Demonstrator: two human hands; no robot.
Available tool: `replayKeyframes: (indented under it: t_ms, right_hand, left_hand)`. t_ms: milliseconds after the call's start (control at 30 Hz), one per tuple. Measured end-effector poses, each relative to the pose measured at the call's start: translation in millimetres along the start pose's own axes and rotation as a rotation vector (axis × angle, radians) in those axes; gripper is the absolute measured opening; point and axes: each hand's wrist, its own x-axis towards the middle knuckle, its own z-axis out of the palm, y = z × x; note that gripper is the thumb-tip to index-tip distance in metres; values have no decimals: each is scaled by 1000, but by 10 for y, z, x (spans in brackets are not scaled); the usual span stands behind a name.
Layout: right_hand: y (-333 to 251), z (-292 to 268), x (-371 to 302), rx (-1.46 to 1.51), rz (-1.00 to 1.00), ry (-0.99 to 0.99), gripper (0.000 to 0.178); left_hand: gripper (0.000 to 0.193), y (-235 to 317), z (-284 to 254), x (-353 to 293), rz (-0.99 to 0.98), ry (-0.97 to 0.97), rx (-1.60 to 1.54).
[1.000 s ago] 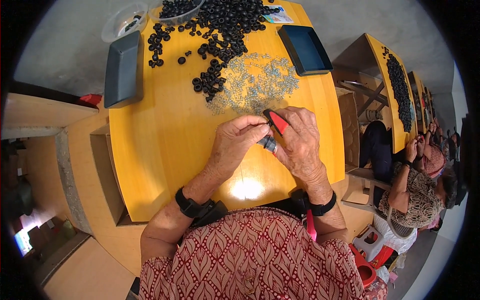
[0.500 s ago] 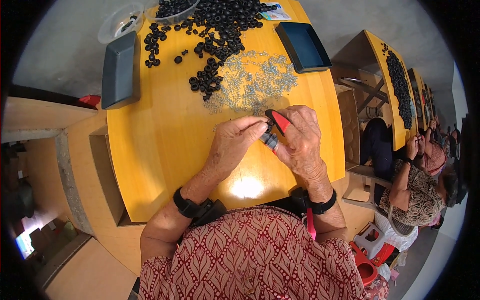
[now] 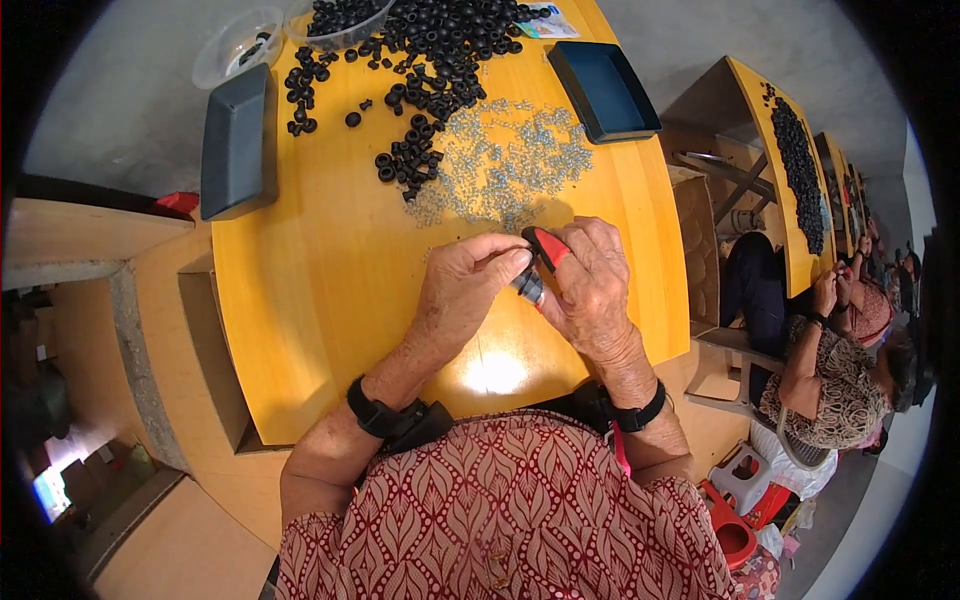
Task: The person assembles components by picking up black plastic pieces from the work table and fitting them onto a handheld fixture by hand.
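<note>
Black ring point(image 3: 527, 287) between both hands' fingertips point(image 3: 515, 262).

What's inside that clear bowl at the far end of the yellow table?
The clear bowl holds black rubber rings, like those spilled over the table. Its far side is cut off by the picture's edge, so how full it is cannot be seen.

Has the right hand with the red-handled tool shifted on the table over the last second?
No. The right hand holds the red-handled tool at the same spot, just below the pile of small silvery parts on the yellow table.
</note>
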Motion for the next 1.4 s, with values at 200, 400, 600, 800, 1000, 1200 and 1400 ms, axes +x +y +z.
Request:
replayKeyframes:
  t_ms: [200,400,600,800,1000,1200,1400]
  right_hand:
    - [20,-20,13,44,9,5,36]
    - [-8,-5,54,60,29,4,34]
    - [-50,99,61,144,14,-13,33]
    - [-164,216,105,223,4,12,31]
    - [-221,324,134,368,-27,74,26]
    - [-207,357,122,356,-68,74,26]
    - [-199,366,143,355,-117,79,25]
  left_hand:
    - [17,33,-1,11,-15,-24,-10]
    - [19,69,3,34,162,99,-130]
    - [22,87,60,7,213,123,-143]
    - [29,70,40,29,213,69,-166]
    - [45,82,-7,27,248,-33,-97]
    - [52,142,-15,-3,238,-88,-55]
    - [53,136,-27,10,231,-120,-73]
